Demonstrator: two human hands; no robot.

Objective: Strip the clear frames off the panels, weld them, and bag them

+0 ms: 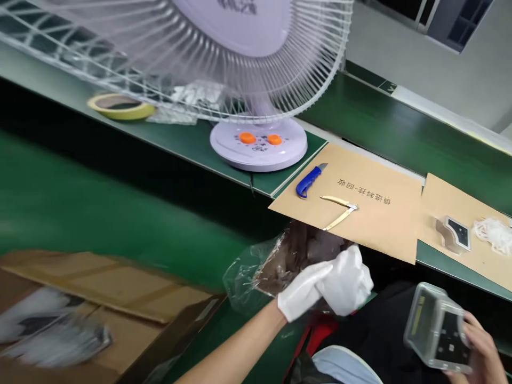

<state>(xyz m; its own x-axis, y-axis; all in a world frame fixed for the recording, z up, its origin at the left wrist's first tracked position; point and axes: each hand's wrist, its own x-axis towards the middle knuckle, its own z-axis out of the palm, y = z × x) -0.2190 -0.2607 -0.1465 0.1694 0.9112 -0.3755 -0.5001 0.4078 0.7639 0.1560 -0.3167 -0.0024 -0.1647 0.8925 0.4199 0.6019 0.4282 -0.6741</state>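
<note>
My left hand [344,280], in a white glove, is curled closed above a clear plastic bag [248,280] with a brown inside. What it holds, if anything, is hidden. Bare, my right hand [482,341] grips a clear plastic case [424,325] at the lower right; black pieces show inside the case. Above the gloved hand lies a brown paper sheet [388,234] with printed characters. On this sheet rest a blue utility knife [308,181] and a pair of cream-handled nippers [340,210], spread apart.
A lilac fan [260,146] with a white cage stands on the green bench at the back. A yellow tape roll [120,106] lies beside it. At right are a small clear case [454,234] and white bands [496,234]. An opened cardboard box [100,266] sits lower left.
</note>
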